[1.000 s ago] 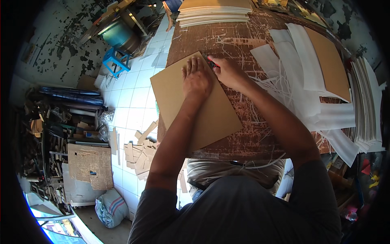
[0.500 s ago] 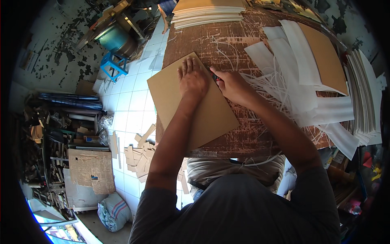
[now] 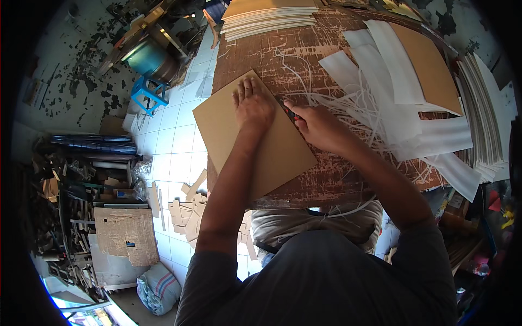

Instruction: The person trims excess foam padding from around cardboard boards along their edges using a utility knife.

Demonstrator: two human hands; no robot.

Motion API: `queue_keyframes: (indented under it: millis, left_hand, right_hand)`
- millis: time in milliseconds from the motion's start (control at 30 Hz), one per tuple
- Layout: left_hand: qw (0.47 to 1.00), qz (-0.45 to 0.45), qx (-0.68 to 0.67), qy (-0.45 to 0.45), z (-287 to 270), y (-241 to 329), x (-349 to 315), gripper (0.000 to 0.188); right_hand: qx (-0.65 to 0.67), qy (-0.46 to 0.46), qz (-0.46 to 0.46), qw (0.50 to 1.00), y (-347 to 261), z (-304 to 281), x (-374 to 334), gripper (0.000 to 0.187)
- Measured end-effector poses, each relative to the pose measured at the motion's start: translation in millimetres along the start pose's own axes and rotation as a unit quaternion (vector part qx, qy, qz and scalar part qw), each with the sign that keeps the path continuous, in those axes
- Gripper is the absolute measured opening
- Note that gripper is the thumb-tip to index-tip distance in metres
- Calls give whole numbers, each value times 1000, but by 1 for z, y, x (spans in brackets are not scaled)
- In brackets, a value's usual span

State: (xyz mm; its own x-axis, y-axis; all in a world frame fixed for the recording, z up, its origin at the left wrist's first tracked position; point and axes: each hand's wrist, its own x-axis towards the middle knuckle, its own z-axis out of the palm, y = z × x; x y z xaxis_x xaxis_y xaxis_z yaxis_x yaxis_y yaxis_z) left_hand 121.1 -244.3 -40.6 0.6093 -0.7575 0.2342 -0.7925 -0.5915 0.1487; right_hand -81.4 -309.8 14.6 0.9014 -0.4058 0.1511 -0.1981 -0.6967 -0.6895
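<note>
A brown rectangular board (image 3: 283,157) lies slanted on the scratched wooden table, its near left part over the table's side edge. My left hand (image 3: 253,107) rests flat on its upper part, fingers stretched out and slightly spread. Beside the board's right edge, my right hand (image 3: 318,126) is closed round a red and black utility knife (image 3: 291,113), whose tip points away from me along that edge. My fingers hide much of the knife, and its blade is too small to make out.
Thin white foam strips (image 3: 348,108) tangle right of my right hand, next to white foam sheets (image 3: 389,81) and another brown board (image 3: 429,68). A stack of boards (image 3: 269,22) stands at the far end. Cardboard offcuts (image 3: 190,214) litter the tiled floor, left, below a blue stool (image 3: 148,93).
My right hand has slid a little toward me along the board's right edge with the knife. My left hand stays flat on the board. The whole view has shifted slightly.
</note>
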Motion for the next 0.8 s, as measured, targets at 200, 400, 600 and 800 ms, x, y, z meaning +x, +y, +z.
queue_keyframes:
  millis: [200, 400, 600, 800]
  left_hand:
    - [1000, 2, -4, -4, 3, -1, 3, 61]
    - [1000, 6, -7, -4, 1, 0, 1, 62]
    - [1000, 8, -5, -12, -1, -1, 1, 63]
    - [1000, -1, -10, -26, -5, -1, 0, 63]
  right_hand:
    - [30, 29, -10, 999, -2, -1, -22, 47]
    - [24, 6, 7, 1000, -8, -8, -48, 50]
    - [16, -13, 49, 999, -32, -24, -89, 51]
    - [35, 0, 76, 996, -44, -25, -132, 52]
